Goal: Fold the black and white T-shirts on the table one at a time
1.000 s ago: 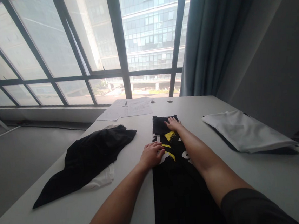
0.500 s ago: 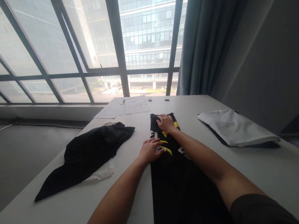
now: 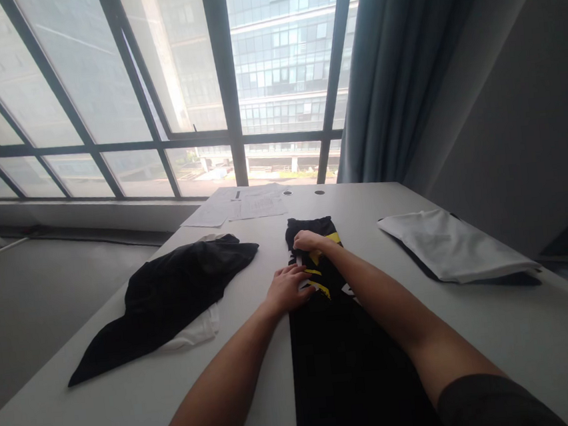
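Black printed garment [image 3: 339, 368] lies lengthwise along the surface [image 3: 361, 232], stopping short of the far edge. Left hand [image 3: 288, 287] rests open on its left border; right hand [image 3: 309, 241] is curled near its far end, grip unclear. Judged light, limp, not fragile; best held by the far corners.

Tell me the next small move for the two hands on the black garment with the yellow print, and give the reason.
I'd probably have the right hand smooth the far end of the black garment flat: the cloth looks rumpled there, where that hand is curled, and the left hand rests on the printed part, so it could brace the fabric.
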A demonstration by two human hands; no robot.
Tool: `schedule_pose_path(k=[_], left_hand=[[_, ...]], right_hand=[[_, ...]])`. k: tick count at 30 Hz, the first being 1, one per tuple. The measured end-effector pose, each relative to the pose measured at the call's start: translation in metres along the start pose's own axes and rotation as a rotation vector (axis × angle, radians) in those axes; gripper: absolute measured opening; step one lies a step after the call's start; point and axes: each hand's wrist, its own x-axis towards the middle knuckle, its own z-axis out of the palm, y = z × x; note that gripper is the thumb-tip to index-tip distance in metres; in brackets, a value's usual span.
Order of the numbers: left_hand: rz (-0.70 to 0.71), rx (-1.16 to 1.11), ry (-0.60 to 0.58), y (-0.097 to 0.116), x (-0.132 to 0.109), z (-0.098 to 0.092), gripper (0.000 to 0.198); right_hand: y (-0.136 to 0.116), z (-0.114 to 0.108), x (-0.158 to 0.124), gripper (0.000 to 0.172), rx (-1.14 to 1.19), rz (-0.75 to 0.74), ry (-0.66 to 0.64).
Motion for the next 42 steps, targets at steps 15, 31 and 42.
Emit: schedule_pose_path(k=[15,31,42], left_hand=[[-0.016,-0.012,-0.017,0.001,0.0,0.0,0.041],[0.069,-0.015,-0.166,-0.001,-0.003,-0.004,0.059],[0.003,0.139,-0.119,0.027,-0.01,0.012,0.058]], right_hand=[[0.075,0.036,0.045,0.086,-0.043,0.24,0.071],[0.109,0.021,0.009,0.068,-0.075,0.226,0.156],[0.065,0.049,-0.085,0.063,-0.111,0.081,0.081]])
